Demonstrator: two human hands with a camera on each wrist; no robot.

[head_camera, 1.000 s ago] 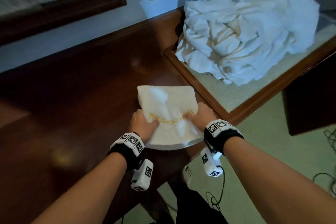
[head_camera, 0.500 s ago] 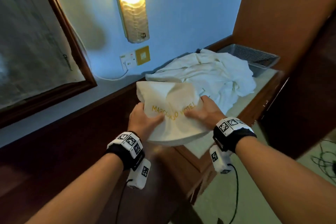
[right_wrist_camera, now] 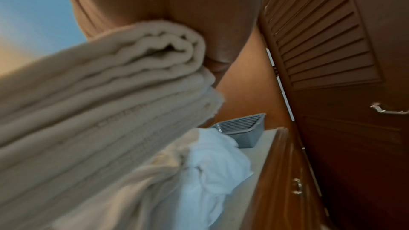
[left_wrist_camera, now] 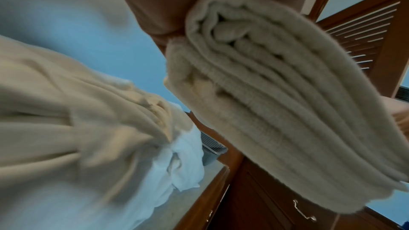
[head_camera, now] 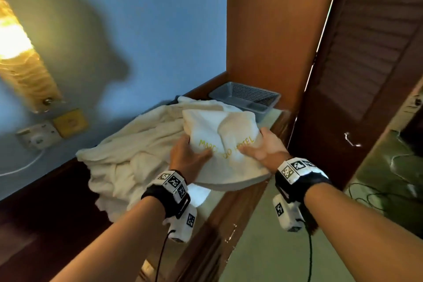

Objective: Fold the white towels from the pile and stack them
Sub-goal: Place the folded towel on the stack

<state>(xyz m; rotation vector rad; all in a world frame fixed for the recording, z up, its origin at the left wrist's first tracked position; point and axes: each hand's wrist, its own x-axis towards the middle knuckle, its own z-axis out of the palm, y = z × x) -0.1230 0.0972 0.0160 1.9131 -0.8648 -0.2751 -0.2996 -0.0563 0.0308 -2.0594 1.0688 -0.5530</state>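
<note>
1. I see the folded towel (head_camera: 225, 142) up in the air, held between both hands, near the middle of my head view.
2. My left hand (head_camera: 186, 159) grips the towel's near left edge, at about 8 o'clock on it. The thumb lies on top and the fingers go under, where I cannot see them.
3. My right hand (head_camera: 263, 147) grips the right edge, at about 4 o'clock. The thumb presses on top by the yellow letters.
4. The yellow letters run across the top of the towel. A hand and a fold hide some of them.
5. From the left wrist view, the folded towel (left_wrist_camera: 276, 93) shows many soft layers, stacked edge on.
6. The right wrist view shows the same layers (right_wrist_camera: 99, 102), a bit blurry.
7. The pile of loose towels (head_camera: 128, 153) lies crumpled on the counter (head_camera: 229, 204), at 9 o'clock from the held towel and partly under it.
8. A gray basket (head_camera: 246, 96) sits on the counter at 12 o'clock from the towel, by the wooden wall.
9. A dark slatted door (head_camera: 366, 52) stands at 2 o'clock.
10. A lit wall lamp (head_camera: 20, 52) glows at 10 o'clock, with a socket (head_camera: 37, 136) below it.
</note>
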